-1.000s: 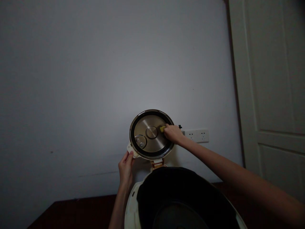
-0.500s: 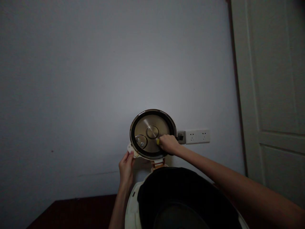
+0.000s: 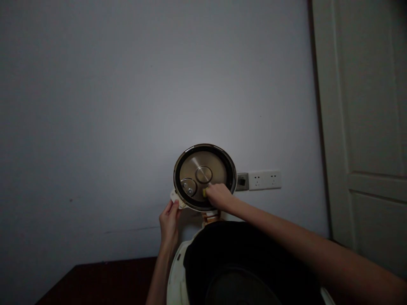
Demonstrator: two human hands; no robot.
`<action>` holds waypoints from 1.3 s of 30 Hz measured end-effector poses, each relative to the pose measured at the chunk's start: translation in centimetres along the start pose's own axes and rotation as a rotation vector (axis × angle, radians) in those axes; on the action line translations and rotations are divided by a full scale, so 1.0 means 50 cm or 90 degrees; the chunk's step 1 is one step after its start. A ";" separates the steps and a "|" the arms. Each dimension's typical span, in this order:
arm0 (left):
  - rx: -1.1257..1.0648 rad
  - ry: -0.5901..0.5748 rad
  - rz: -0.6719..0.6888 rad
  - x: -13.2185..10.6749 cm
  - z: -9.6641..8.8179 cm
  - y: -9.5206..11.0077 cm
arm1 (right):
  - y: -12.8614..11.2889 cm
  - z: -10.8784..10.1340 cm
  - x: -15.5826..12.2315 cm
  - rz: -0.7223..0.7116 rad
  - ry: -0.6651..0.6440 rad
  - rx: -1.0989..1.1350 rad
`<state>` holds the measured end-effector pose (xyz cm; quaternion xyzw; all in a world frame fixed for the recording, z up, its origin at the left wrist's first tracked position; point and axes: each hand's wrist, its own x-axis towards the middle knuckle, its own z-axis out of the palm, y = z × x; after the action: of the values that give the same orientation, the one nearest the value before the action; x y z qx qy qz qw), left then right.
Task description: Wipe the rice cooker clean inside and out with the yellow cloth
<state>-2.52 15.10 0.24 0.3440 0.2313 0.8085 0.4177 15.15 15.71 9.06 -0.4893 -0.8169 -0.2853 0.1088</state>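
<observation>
A round lid (image 3: 193,162) with a metal inner face and dark sealing ring stands raised behind a white cooker (image 3: 176,277) with a dark inner pot (image 3: 235,241). My left hand (image 3: 169,218) pinches the white tab (image 3: 176,196) at the lid's lower left edge. Against the lower part of the inner face, my right hand (image 3: 220,196) is closed around something yellow (image 3: 204,192). Only a small end of it shows, perhaps a sponge or cloth; the rest is hidden by the fingers. A round valve piece (image 3: 190,187) sits left of it on the lid.
Behind the lid is a pale wall (image 3: 127,106). A white socket panel (image 3: 265,180) and a grey switch plate (image 3: 242,181) are to its right. The cooker stands on a dark red table (image 3: 111,279). A panelled door (image 3: 372,127) is at far right.
My right hand has moved slightly left and down across the lid's inner face with the yellow thing. My left hand keeps its grip on the tab.
</observation>
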 end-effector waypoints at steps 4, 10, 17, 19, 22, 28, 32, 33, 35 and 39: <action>-0.007 -0.011 -0.002 0.002 -0.003 -0.002 | -0.011 0.008 0.006 -0.035 0.029 0.010; 0.009 -0.019 0.000 0.005 -0.007 -0.006 | 0.033 -0.006 0.019 -0.012 0.065 0.014; 0.019 -0.015 0.016 0.002 -0.003 -0.004 | -0.012 0.005 0.010 -0.079 0.034 0.032; 0.018 -0.013 0.018 0.003 -0.004 -0.005 | -0.008 0.000 0.017 -0.076 0.040 0.029; 0.014 -0.007 0.013 0.005 -0.006 -0.008 | 0.005 -0.005 0.023 -0.048 0.061 0.023; 0.019 -0.010 0.011 0.008 -0.008 -0.009 | -0.002 0.017 0.001 -0.076 0.048 0.026; 0.020 -0.018 0.009 0.007 -0.007 -0.008 | 0.020 0.015 0.006 -0.065 0.066 0.017; 0.020 -0.015 0.007 0.006 -0.006 -0.007 | 0.030 0.012 0.009 -0.055 0.074 0.015; 0.021 -0.008 0.003 0.004 -0.003 -0.004 | 0.052 0.007 0.013 -0.037 0.087 0.011; 0.018 -0.007 0.003 -0.001 0.001 0.002 | 0.088 0.001 0.017 0.013 0.103 0.014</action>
<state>-2.50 14.99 0.34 0.3550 0.2395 0.8043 0.4121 18.50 17.95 11.00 -0.4715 -0.8036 -0.3139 0.1827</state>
